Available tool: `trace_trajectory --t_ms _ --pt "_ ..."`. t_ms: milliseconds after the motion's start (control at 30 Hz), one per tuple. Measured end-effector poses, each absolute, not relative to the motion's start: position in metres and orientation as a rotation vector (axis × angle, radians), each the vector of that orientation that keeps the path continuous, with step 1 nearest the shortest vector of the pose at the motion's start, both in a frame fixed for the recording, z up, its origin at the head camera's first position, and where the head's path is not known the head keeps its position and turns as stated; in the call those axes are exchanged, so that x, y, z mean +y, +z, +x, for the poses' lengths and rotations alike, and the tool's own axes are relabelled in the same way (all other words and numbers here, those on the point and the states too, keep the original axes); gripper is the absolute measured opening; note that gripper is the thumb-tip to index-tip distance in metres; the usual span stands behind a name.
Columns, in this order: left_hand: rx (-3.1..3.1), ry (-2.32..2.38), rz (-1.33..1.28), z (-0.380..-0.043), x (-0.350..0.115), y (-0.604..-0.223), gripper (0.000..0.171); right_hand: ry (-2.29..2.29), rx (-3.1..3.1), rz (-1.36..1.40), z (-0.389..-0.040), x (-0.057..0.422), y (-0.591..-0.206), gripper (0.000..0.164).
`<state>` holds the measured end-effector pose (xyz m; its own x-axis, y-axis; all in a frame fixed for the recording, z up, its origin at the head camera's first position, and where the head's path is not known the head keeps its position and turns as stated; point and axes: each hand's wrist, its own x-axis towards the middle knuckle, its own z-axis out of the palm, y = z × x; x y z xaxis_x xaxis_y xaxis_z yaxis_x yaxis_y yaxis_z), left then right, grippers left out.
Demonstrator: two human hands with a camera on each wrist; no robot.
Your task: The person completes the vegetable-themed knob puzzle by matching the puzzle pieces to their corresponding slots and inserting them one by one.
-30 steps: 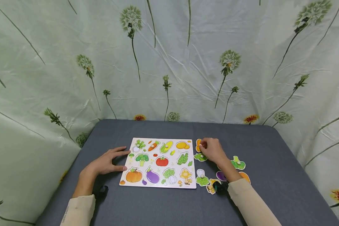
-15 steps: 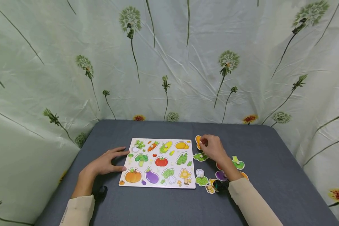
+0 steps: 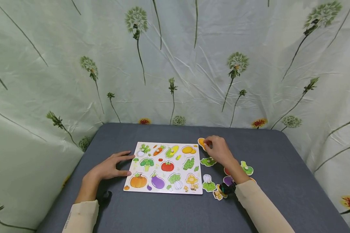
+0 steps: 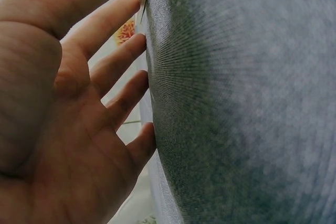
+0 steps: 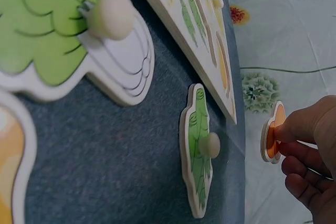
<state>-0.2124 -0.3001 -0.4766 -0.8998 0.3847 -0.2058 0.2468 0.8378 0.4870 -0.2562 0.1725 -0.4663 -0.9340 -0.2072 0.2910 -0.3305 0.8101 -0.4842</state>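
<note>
A white wooden puzzle board with printed vegetables lies flat on the grey cloth. My left hand rests at its left edge, thumb and fingers extended; the left wrist view shows the palm with the fingers spread. My right hand pinches an orange-yellow puzzle piece just beyond the board's top right corner. In the right wrist view, that piece is tilted up between thumb and fingers, its knob hidden by them. Below that hand lies a green asparagus-like piece with a round knob.
Right of the board lie a leafy cabbage piece, a mushroom piece, a purple eggplant piece and a green piece. A red piece is partly under the right forearm. A dandelion-print curtain hangs behind the table.
My right hand has moved slightly away from me, and the orange-yellow piece has turned and shifted left toward the board's top right corner. The left hand stays at the board's edge.
</note>
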Motion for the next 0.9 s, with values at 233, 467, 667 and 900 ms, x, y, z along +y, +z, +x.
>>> trace_trajectory --t_ms 233,467,667,900 --pt "2.726 0.663 0.495 -0.213 -0.301 -0.478 0.083 0.799 -2.788 0.484 -0.258 0.163 -0.459 0.011" --pt "2.729 0.661 0.466 -0.214 -0.301 -0.479 0.083 0.797 -2.799 0.547 -0.258 0.151 -0.458 0.011" --pt "2.726 0.67 0.471 -0.213 -0.3 -0.478 0.083 0.803 -2.831 0.577 -0.259 0.144 -0.461 0.011" --pt "2.732 0.655 0.472 -0.213 -0.302 -0.48 0.083 0.836 -2.842 0.626 -0.262 0.135 -0.466 0.011"
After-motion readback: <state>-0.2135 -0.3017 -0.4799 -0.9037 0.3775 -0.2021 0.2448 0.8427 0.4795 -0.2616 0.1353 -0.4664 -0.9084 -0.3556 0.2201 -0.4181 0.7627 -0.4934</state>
